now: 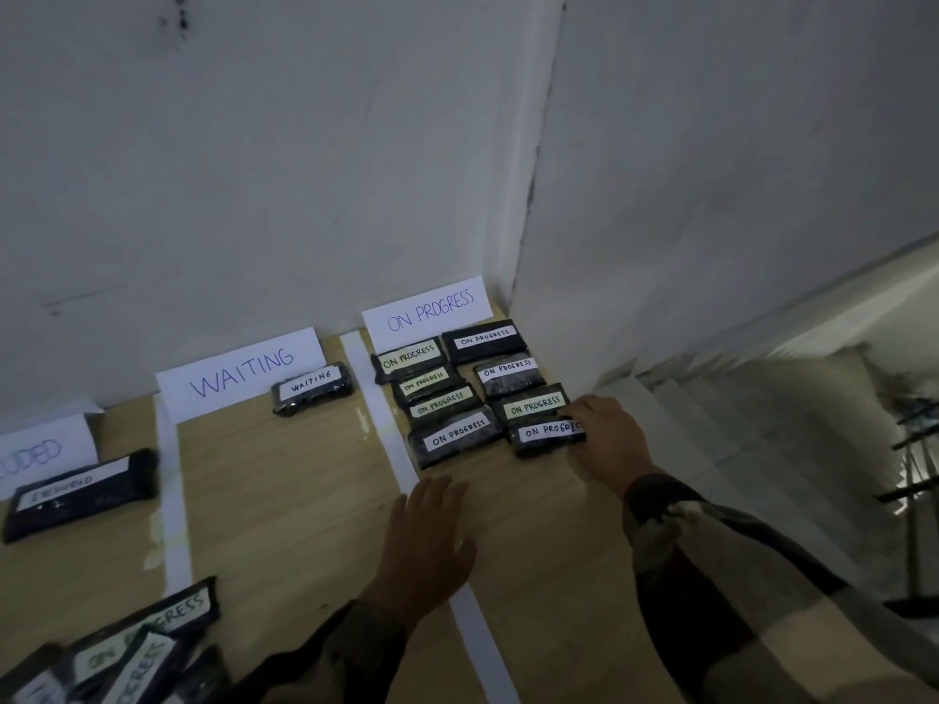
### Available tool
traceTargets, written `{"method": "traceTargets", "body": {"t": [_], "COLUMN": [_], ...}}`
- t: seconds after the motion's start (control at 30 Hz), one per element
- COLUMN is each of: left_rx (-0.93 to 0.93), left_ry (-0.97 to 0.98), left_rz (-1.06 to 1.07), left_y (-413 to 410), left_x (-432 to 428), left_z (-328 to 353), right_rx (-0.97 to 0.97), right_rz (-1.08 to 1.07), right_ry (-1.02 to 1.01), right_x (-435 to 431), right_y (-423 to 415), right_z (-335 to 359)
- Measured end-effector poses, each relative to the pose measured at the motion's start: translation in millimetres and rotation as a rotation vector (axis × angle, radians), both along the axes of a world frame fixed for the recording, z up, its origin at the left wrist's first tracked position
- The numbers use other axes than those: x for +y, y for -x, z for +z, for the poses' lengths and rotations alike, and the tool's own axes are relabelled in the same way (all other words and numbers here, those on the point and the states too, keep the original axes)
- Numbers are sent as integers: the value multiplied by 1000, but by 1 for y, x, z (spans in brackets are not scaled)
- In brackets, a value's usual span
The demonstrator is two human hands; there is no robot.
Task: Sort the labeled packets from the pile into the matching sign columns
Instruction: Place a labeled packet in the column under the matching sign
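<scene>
Light wooden tabletop (284, 490), set into a room corner. White plastered wall (254, 170) behind, dark smudges (180, 15) near its top. Dark crack (531, 185) runs down the corner seam. Right of table: pale stair steps (711, 424) descending; beyond them a dark metal frame (914, 449), detail unclear.

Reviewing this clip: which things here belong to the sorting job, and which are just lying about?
Part of the job: pile of packets; WAITING sign; ON PROGRESS sign; half-seen third sign; packet gripped by the right hand; white strips dividing the columns.
Just lying about: staircase; metal frame beyond it.
</scene>
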State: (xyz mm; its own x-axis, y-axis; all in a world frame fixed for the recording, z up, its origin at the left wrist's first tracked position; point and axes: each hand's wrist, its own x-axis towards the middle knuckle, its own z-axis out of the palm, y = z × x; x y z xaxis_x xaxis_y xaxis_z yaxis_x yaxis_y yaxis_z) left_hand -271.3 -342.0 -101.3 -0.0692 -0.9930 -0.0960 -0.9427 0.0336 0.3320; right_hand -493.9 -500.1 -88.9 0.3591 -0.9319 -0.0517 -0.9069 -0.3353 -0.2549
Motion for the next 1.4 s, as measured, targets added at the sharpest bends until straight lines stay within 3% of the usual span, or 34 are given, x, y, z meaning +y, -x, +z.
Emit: {"method": "traceTargets", "body": {"t": [0.13,0.43,0.67,0.97,1.23,1.4], "left_rx": [18,-19,-66,-104,-95,-91], "left_ry": [33,25,25,54,9,28], "left_rz": [-2,38,142,350,399,364], "left_y": [-4,-47,-117,-208,-245,-250], "left_x": [5,47,120,208,260,273], "left_z": [-1,11,32,46,36,34], "right_rx": [16,-163,-299,-289,-123,137], "right_rz": [-13,42,144,335,513,639], "right_ry": [69,161,-25,-234,-292,-224], "right_x": [6,79,163,253,305,314], "right_y": [-1,-62,-146,-251,-312,-326], "right_z": [0,8,16,20,22,22]}}
